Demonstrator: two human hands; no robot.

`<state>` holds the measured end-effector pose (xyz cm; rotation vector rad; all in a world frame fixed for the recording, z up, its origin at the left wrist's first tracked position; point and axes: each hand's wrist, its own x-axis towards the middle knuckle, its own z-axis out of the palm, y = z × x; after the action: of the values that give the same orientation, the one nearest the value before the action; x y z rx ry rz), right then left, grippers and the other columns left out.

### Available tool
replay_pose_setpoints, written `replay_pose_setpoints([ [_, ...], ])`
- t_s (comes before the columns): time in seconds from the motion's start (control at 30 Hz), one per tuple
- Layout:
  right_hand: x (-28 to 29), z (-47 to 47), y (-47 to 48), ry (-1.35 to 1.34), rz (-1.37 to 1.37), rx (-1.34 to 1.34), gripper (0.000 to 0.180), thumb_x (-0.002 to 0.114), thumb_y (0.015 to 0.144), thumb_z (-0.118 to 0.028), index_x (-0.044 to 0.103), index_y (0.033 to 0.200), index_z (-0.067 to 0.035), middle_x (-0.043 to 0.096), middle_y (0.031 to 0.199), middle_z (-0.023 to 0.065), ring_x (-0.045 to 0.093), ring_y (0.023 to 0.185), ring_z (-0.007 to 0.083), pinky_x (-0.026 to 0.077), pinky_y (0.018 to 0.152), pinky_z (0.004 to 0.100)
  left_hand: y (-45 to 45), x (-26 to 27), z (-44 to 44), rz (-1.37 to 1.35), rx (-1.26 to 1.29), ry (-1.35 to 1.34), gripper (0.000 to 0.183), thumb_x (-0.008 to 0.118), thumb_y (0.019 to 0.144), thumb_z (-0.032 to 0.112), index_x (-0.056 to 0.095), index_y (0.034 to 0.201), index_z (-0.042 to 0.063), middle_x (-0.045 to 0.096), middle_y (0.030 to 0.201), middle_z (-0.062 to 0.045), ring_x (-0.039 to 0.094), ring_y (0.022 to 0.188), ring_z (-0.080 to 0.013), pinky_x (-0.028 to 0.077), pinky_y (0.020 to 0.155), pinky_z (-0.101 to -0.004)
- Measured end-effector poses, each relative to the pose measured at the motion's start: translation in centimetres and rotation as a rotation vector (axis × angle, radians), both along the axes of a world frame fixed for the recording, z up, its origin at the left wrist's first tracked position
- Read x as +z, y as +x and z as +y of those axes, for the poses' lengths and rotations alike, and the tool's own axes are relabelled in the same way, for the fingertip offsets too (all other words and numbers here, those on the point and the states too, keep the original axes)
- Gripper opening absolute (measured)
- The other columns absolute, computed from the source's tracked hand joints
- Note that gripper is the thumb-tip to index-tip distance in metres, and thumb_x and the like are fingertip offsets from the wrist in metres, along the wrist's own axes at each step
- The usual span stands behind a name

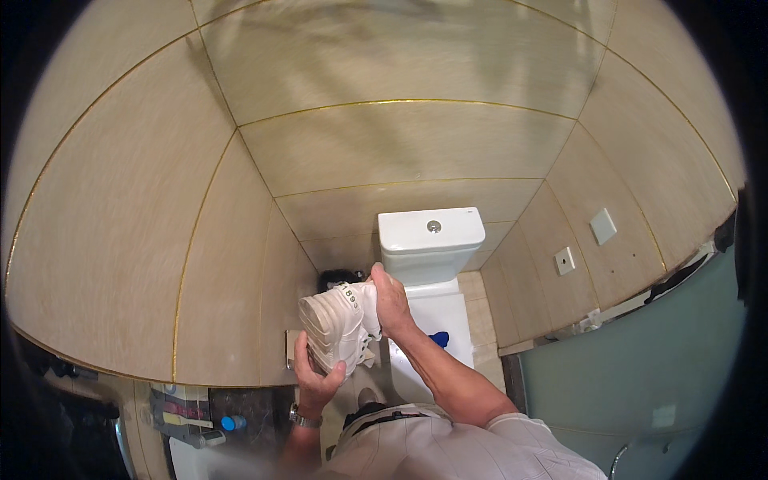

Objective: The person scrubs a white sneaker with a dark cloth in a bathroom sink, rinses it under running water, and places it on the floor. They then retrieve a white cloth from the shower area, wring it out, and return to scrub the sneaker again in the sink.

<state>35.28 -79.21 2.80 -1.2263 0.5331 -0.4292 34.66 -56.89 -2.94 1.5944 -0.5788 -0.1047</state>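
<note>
A white lace-up sneaker (342, 324) is held up before me, tilted, with its ridged sole side towards the left. Dark characters mark its upper part. My left hand (318, 378) grips the lower end of the shoe, thumb on one side and fingers on the other; a metal watch circles that wrist. My right hand (391, 303) holds the upper end at the shoe's opening, and its fingers are partly hidden. Beyond the right forearm, a blue item (440, 339) rests on the lid of the white toilet (459, 306).
The toilet's tank (431, 237) stands against the tiled back wall (408, 144). Dark things (339, 278) lie in the corner behind the shoe. At lower left, a dark counter (252, 405) bears a blue-capped container (233, 423) beside a white basin (192, 456). A frosted glass panel (624, 372) borders the right.
</note>
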Motion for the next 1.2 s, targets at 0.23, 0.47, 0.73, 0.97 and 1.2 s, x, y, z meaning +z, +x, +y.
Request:
replay_pose_setpoints([
  [0.23,-1.3,2.0,2.9,0.124,0.028,0.033,0.044,0.050,0.096,-0.038,0.058,0.073,-0.001,0.058,0.068,0.0067,0.052,0.067,0.0164,0.043,0.066,0.0351,1.1,-0.7,1.8,0.047,0.041,-0.039,0.092,0.075,0.071,0.007,0.027,0.148,-0.008,0.044,0.138,-0.021,0.049,0.128,-0.0300,0.041,0.108,-0.0424],
  [0.47,-1.2,3.5,4.1,0.210,0.034,0.054,0.040,0.052,0.096,-0.039,0.060,0.075,-0.006,0.058,0.069,0.0032,0.053,0.063,0.0141,0.043,0.061,0.0334,2.1,-1.2,3.0,-0.005,0.079,-0.022,0.089,0.076,0.071,0.009,0.031,0.146,-0.007,0.045,0.137,-0.022,0.050,0.126,-0.0312,0.042,0.107,-0.0426],
  [0.73,-5.1,0.3,2.6,0.117,-0.038,0.106,0.039,0.050,0.103,-0.049,0.058,0.112,-0.011,0.061,0.098,0.0001,0.056,0.085,0.0103,0.048,0.075,0.0300,2.4,-0.7,2.9,-0.055,0.137,0.019,0.081,0.075,0.071,0.012,0.040,0.141,-0.007,0.052,0.129,-0.020,0.053,0.120,-0.0308,0.045,0.102,-0.0427],
  [0.97,-5.9,-2.4,-3.9,0.198,-0.071,0.167,0.032,0.061,0.099,-0.036,0.059,0.111,-0.007,0.061,0.097,-0.0013,0.053,0.082,0.0082,0.044,0.075,0.0252,-0.2,1.5,0.2,-0.095,0.108,0.217,0.084,0.073,0.072,0.012,0.036,0.144,-0.007,0.048,0.138,-0.019,0.048,0.128,-0.0291,0.037,0.111,-0.0414],
  [1.2,-6.8,-8.1,-10.8,0.362,-0.074,0.301,0.031,0.062,0.099,-0.032,0.062,0.121,-0.010,0.066,0.097,-0.0047,0.057,0.079,0.0035,0.043,0.066,0.0222,-5.3,5.6,-6.3,-0.308,0.041,0.388,0.084,0.083,0.065,0.020,0.046,0.137,-0.003,0.057,0.125,-0.022,0.058,0.114,-0.0375,0.047,0.099,-0.0442],
])
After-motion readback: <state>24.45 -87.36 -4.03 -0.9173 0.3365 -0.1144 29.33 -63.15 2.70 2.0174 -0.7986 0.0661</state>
